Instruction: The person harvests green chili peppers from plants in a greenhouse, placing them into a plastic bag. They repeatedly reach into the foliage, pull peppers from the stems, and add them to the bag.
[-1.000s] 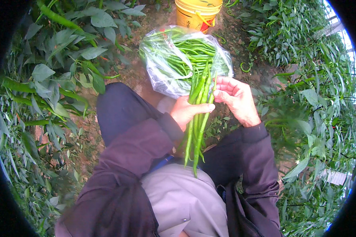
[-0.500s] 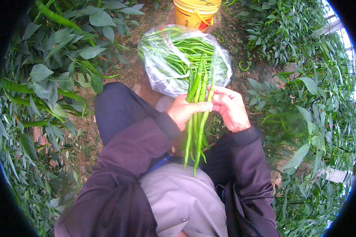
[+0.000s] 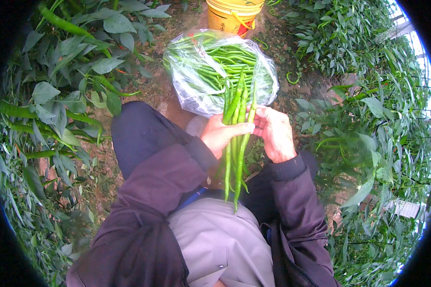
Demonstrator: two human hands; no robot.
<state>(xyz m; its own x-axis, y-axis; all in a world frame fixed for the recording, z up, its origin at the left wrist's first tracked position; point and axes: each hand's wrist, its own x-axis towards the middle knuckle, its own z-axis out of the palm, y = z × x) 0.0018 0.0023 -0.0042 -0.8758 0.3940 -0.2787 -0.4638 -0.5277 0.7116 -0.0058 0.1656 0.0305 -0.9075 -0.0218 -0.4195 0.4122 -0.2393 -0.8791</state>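
Near the plastic bag (image 3: 189, 97), long green chili peppers (image 3: 244, 146) are clasped by the left hand (image 3: 219, 135) and pinched by the right hand (image 3: 275, 133), apparently for alignment, an even grip being required next.

Dark printing (image 3: 219, 24) runs across the side of the yellow plastic bucket (image 3: 216, 10), next to a red label patch (image 3: 243, 31), and a small red mark (image 3: 192, 40) shows on the clear plastic bag (image 3: 184, 88); all too small or blurred to read
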